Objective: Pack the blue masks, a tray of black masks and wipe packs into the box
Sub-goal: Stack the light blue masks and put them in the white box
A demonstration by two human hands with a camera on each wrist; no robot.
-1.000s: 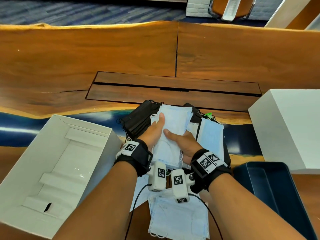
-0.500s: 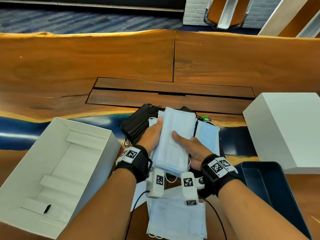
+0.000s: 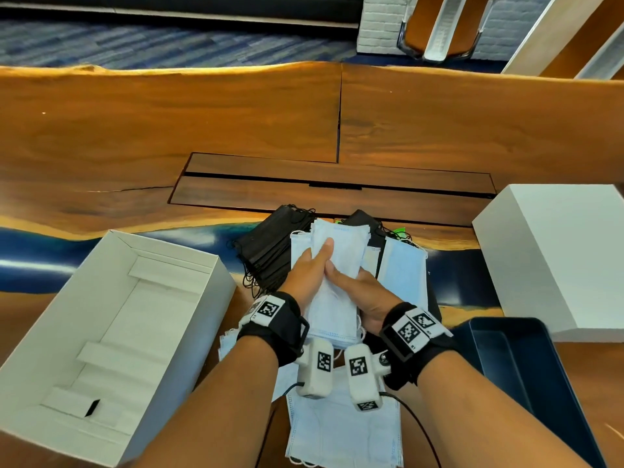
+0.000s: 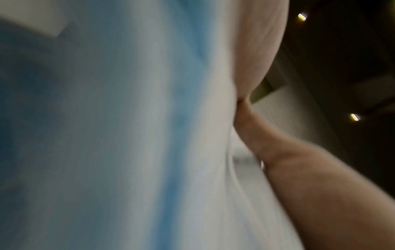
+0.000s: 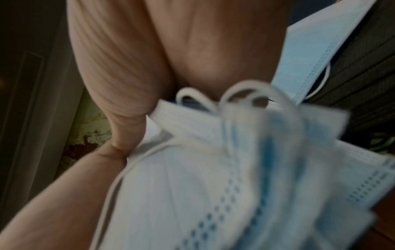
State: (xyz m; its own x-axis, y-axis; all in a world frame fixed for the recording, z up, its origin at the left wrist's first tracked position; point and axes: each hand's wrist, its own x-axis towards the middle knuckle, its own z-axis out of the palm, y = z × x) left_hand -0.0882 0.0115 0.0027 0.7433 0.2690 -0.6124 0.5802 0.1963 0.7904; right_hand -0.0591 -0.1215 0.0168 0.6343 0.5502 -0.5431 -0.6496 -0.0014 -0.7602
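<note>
A stack of light blue masks (image 3: 341,265) is held between both hands above the table's middle. My left hand (image 3: 309,271) grips its left side with the thumb on top; my right hand (image 3: 359,290) grips its right side, thumb meeting the left thumb. The wrist views show the same stack (image 4: 128,135) (image 5: 245,177) pressed against the palms. More blue masks (image 3: 403,275) lie to the right and others (image 3: 341,430) lie near the table's front edge. A pile of black masks (image 3: 270,248) sits behind my left hand. The open white box (image 3: 111,332) stands at the left.
A white box lid (image 3: 557,258) stands at the right. A dark blue tray (image 3: 526,373) lies at the front right beside my right forearm. A dark wooden hatch (image 3: 334,187) is set into the table beyond the masks.
The blue stack has been squeezed narrower and lifted slightly. My two thumbs have come together on top of it.
</note>
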